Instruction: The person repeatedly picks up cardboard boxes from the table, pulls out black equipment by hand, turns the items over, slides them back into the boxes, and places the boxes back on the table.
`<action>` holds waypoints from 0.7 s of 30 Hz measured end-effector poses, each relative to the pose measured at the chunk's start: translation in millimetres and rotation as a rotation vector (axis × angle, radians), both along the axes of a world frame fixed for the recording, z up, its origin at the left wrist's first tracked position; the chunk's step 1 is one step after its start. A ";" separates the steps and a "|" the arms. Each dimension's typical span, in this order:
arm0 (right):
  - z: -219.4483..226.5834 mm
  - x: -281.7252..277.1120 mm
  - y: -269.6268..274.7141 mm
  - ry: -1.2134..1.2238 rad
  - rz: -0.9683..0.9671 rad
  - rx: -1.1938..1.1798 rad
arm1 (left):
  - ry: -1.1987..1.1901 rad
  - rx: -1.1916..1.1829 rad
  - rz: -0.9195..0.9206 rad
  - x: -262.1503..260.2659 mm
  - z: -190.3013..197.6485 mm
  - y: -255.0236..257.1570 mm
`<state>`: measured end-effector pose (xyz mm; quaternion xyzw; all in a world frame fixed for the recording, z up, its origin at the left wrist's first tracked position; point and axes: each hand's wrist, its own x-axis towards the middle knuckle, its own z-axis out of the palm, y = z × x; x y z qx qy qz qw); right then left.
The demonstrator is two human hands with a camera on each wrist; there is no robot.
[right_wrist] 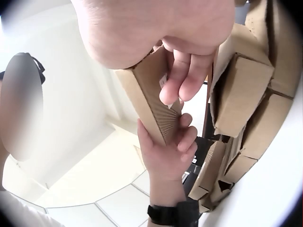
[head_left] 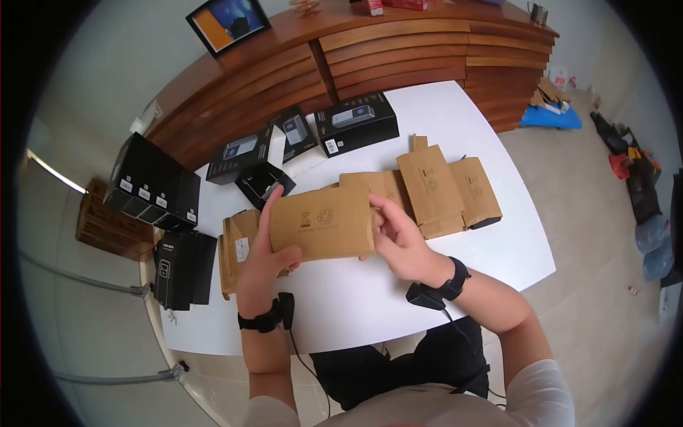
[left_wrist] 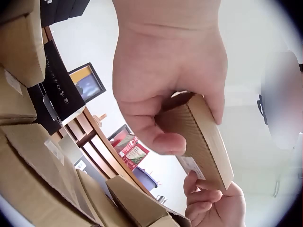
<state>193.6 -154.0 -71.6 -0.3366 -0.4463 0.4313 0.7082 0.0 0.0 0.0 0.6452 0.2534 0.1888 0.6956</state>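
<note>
A brown cardboard box (head_left: pixel 324 222) with printed recycling marks is held up over the white table (head_left: pixel 341 302). My left hand (head_left: pixel 265 255) grips its left end, thumb across the near face. At the right end, my right hand (head_left: pixel 404 245) holds it with fingers curled behind. In the left wrist view a white label (left_wrist: pixel 193 168) shows on the box's underside, close to the right hand's fingertips. From the right wrist view, two fingers (right_wrist: pixel 187 78) of the right hand lie against the same side of the box, and the left hand (right_wrist: pixel 168 158) holds the far end.
More brown cardboard boxes (head_left: pixel 430 186) lie to the right and another brown box (head_left: pixel 238 245) to the left. Black printed boxes (head_left: pixel 356 122) stand along the back edge. A row of black boxes (head_left: pixel 153 181) lines the left edge. Behind the table is a wooden cabinet (head_left: pixel 398 46).
</note>
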 end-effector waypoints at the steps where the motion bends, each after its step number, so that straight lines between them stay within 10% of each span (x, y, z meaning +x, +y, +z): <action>1: 8.3 -2.7 -2.9 0.035 0.039 0.008 | 0.028 -0.047 0.032 -5.0 1.9 -1.8; 10: 7.8 6.9 -8.6 -0.057 -0.025 0.062 | -0.264 0.378 -0.061 -7.3 -52.0 9.0; 21: 3.8 16.6 0.9 -0.299 -0.210 -0.050 | -0.294 0.308 -0.064 -1.6 -37.5 0.2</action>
